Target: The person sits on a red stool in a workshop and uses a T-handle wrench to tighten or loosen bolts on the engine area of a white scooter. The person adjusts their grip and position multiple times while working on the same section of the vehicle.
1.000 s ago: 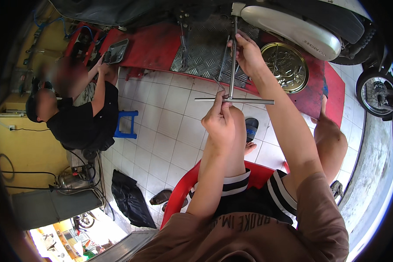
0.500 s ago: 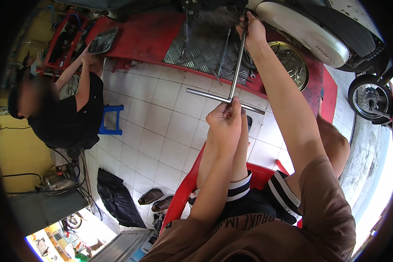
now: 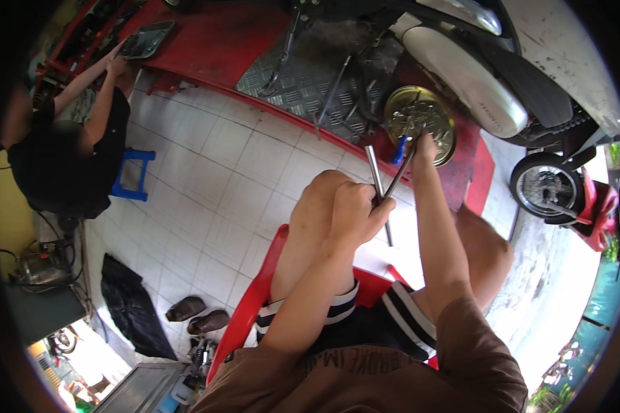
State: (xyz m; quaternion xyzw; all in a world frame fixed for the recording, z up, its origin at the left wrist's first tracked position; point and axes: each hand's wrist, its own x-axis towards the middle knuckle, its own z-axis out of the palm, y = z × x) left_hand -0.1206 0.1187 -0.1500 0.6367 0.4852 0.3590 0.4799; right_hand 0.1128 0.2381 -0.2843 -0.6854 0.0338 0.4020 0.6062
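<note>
The long silver steel T-handled wrench (image 3: pixel 397 180) is now angled down between the wearer's two bare hands, its far end lowered from beside the motorcycle's glossy silver side cover (image 3: pixel 461 79) to the round gold metal tray (image 3: pixel 452 142); it appears clear of the machine, so it is probably turning nothing there at this moment. The left hand (image 3: pixel 358 212) is a closed fist around the joint of the wrench, the crossbar poking out above and below it. The right hand (image 3: pixel 425 149), farther forward and to the right, is closed around the shaft's far end, its fingertips blurred, over the near edge of the tray. Just left of the right hand, a blue-handled tool (image 3: pixel 399 150) crowds the grip, and loose shiny metal pieces lie in the tray beyond. Ahead of both hands stretches the red metal work platform (image 3: pixel 207 48) with its grey checkered plate (image 3: pixel 306 100). Well left of the left hand, a co-worker in black (image 3: pixel 55 168) sits by a blue plastic stool (image 3: pixel 134 172).
</note>
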